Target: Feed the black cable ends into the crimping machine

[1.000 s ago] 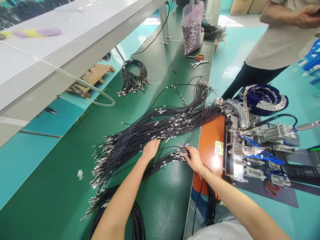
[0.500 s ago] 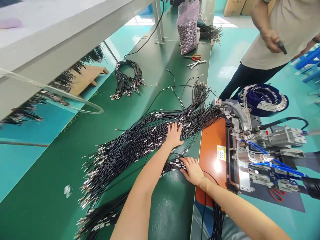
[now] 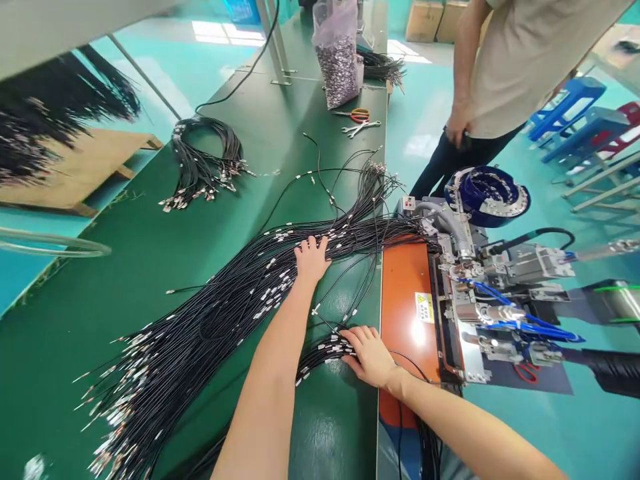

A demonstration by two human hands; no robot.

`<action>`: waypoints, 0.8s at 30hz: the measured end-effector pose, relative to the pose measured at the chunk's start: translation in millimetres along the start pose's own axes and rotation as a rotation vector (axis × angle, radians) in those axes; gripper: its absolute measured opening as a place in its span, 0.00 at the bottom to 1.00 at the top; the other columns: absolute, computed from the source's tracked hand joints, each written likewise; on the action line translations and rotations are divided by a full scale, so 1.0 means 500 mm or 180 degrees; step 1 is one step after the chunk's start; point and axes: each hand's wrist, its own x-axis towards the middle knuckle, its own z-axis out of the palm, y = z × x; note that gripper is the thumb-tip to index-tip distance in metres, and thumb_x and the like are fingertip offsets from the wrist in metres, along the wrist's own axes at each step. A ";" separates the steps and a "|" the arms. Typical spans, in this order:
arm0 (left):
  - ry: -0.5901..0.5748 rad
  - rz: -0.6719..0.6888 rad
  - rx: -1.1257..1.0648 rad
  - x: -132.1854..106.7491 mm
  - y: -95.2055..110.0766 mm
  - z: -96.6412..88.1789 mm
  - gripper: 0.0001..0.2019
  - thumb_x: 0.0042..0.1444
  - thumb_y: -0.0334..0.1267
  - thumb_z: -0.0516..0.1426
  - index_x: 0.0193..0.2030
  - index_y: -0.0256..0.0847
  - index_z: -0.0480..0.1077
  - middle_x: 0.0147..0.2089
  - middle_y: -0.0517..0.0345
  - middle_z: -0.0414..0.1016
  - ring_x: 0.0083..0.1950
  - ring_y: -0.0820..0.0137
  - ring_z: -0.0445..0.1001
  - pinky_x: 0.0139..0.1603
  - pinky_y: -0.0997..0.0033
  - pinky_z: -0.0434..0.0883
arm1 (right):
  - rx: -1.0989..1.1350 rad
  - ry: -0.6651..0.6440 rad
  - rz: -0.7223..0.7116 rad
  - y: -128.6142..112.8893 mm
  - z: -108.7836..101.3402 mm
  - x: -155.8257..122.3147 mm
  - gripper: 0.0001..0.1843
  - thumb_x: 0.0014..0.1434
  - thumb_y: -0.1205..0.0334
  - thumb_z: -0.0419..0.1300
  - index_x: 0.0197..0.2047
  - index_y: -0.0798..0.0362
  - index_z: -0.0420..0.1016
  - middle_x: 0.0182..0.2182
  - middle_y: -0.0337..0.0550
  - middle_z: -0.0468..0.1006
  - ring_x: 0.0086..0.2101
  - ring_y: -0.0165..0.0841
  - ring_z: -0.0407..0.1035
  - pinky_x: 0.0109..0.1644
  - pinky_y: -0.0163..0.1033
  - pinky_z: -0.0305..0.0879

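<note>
long green workbench (image 3: pixel 150 267) on a teal floor, left hand (image 3: pixel 313 257) flat and open on black cable pile (image 3: pixel 225 307), right hand (image 3: pixel 370 353) open, pressing small cable bundle (image 3: pixel 320 352)

A glossy teal floor (image 3: pixel 575 427) ran beside the long green tabletop (image 3: pixel 150 267), light patches (image 3: pixel 215 30) brightening its far end. Blue plastic stools (image 3: pixel 565 107) stood right, cardboard boxes (image 3: pixel 425 20) beyond, a wooden pallet (image 3: pixel 75 167) left.

Head-worn view, down over bench (image 3: pixel 150 267)

Glossy green tabletop (image 3: pixel 150 267), metal-tipped black cables (image 3: pixel 215 313)
</note>
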 end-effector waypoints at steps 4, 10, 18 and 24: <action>-0.0124 0.0103 -0.0020 -0.014 0.038 -0.020 0.51 0.47 0.54 0.64 0.73 0.41 0.45 0.72 0.31 0.50 0.69 0.37 0.54 0.64 0.36 0.54 | 0.0056 -0.0001 0.0021 0.007 -0.003 -0.004 0.30 0.65 0.53 0.56 0.67 0.48 0.56 0.57 0.49 0.69 0.53 0.45 0.60 0.57 0.52 0.54; 0.0003 0.0767 -0.0126 -0.044 0.222 -0.018 0.51 0.48 0.65 0.59 0.73 0.41 0.48 0.75 0.42 0.48 0.73 0.47 0.49 0.72 0.48 0.47 | 0.0094 -0.0002 0.0003 0.006 -0.013 -0.008 0.30 0.65 0.55 0.57 0.67 0.50 0.57 0.56 0.51 0.69 0.52 0.46 0.60 0.57 0.52 0.54; 0.0372 0.0600 -0.0149 0.079 0.283 -0.005 0.51 0.54 0.55 0.60 0.74 0.31 0.40 0.76 0.32 0.37 0.76 0.40 0.36 0.72 0.37 0.34 | 0.0133 -0.0007 0.0002 0.015 -0.025 -0.001 0.30 0.64 0.55 0.58 0.67 0.49 0.56 0.55 0.49 0.69 0.51 0.44 0.60 0.57 0.51 0.54; 0.0388 0.0612 -0.0080 0.140 0.255 -0.009 0.39 0.57 0.49 0.58 0.72 0.40 0.51 0.74 0.39 0.49 0.72 0.43 0.50 0.71 0.37 0.41 | 0.0333 -0.0016 -0.0002 0.024 -0.030 0.007 0.30 0.64 0.56 0.57 0.66 0.49 0.57 0.55 0.49 0.69 0.51 0.44 0.60 0.57 0.51 0.54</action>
